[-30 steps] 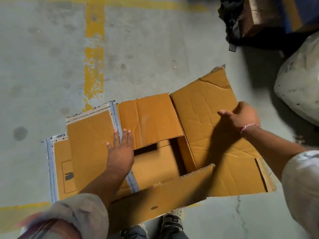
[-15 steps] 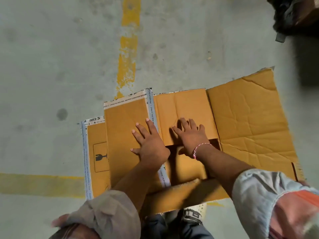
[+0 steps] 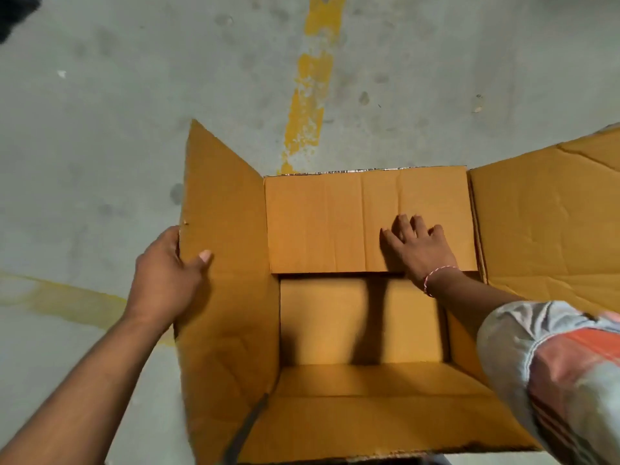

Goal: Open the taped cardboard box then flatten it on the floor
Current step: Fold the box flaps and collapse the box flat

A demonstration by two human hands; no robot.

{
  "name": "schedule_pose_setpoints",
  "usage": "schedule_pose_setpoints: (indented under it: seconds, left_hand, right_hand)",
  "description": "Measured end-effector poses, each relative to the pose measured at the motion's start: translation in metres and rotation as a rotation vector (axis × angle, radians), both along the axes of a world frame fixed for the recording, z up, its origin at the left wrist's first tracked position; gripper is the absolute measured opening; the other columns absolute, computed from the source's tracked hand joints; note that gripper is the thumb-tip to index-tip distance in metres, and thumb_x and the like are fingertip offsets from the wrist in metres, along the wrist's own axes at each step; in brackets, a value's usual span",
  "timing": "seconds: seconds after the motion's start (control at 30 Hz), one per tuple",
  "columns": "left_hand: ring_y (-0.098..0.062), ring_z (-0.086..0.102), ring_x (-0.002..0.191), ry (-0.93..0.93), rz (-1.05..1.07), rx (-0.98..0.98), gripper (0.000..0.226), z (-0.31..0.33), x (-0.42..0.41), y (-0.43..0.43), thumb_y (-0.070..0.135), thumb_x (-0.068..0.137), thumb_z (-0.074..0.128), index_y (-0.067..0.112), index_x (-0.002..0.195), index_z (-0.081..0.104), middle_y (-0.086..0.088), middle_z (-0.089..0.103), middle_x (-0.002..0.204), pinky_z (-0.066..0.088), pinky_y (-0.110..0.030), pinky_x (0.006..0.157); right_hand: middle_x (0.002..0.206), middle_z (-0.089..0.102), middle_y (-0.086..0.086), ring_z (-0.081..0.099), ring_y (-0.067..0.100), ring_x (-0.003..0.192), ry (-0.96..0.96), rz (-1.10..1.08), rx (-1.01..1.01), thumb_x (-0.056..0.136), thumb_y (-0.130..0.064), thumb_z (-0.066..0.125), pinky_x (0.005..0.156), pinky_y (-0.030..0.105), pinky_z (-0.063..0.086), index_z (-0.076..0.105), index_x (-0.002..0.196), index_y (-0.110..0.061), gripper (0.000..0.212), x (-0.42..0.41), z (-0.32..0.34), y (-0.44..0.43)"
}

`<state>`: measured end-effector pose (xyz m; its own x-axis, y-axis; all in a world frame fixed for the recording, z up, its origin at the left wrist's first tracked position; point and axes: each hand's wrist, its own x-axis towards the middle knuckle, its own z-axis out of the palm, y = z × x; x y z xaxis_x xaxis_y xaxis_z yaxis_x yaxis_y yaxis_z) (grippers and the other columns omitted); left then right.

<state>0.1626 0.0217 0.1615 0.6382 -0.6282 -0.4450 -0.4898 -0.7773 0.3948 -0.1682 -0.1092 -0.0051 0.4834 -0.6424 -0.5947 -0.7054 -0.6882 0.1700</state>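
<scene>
The brown cardboard box [image 3: 362, 327] lies open on the concrete floor, its plain inner sides facing up. My left hand [image 3: 167, 276] grips the outer edge of the left flap [image 3: 221, 297], thumb on the inside face, and that flap stands raised. My right hand [image 3: 416, 246] rests flat, fingers spread, on the far flap [image 3: 335, 223], which is folded over the box's hollow. The right flap [image 3: 543, 223] lies spread out towards the right edge of the view. The near flap [image 3: 385, 424] lies towards me.
The grey concrete floor [image 3: 100, 146] carries a worn yellow line [image 3: 308, 95] running away from me and a fainter yellow line [image 3: 60, 297] across the left. A dark object [image 3: 13, 11] shows at the top left corner.
My left hand left the taped panel and now grips the raised left flap. My right hand stays pressed on the far flap. The view has come closer and the box looks more opened out.
</scene>
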Motion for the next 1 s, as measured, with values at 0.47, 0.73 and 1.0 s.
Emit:
schedule_pose_setpoints:
  seconds: [0.47, 0.73, 1.0]
  left_hand:
    - [-0.044, 0.031, 0.136, -0.616, -0.367, 0.38, 0.076, -0.061, 0.017, 0.038, 0.023, 0.079, 0.068, 0.007, 0.144, 0.032, -0.024, 0.034, 0.148, 0.033, -0.056, 0.103]
    - [-0.022, 0.038, 0.142, 0.398, -0.41, 0.367, 0.104, -0.115, -0.065, 0.023, 0.084, 0.073, 0.044, 0.016, 0.152, 0.033, -0.003, 0.037, 0.156, 0.031, -0.04, 0.116]
    - [-0.002, 0.051, 0.062, 0.668, -0.645, 0.373, 0.028, -0.07, -0.069, 0.021, 0.031, 0.078, 0.081, 0.025, 0.055, 0.065, 0.006, 0.059, 0.067, 0.038, -0.016, 0.061]
  right_hand:
    - [0.105, 0.063, 0.024, 0.058, 0.043, 0.096, -0.462, -0.108, -0.36, 0.085, -0.002, 0.057, 0.083, 0.05, 0.043, 0.053, 0.123, -0.01, 0.039, 0.001, 0.126, -0.127]
    - [0.123, 0.053, 0.029, 0.055, 0.046, 0.101, -0.612, -0.649, -0.346, 0.085, 0.002, 0.055, 0.084, 0.052, 0.047, 0.009, 0.152, -0.019, 0.084, 0.071, 0.088, -0.172]
    - [0.141, 0.051, 0.009, 0.052, 0.029, 0.124, -0.607, -0.57, 0.608, 0.086, -0.048, 0.063, 0.102, 0.032, 0.038, 0.034, 0.146, -0.023, 0.071, 0.084, 0.069, -0.064]
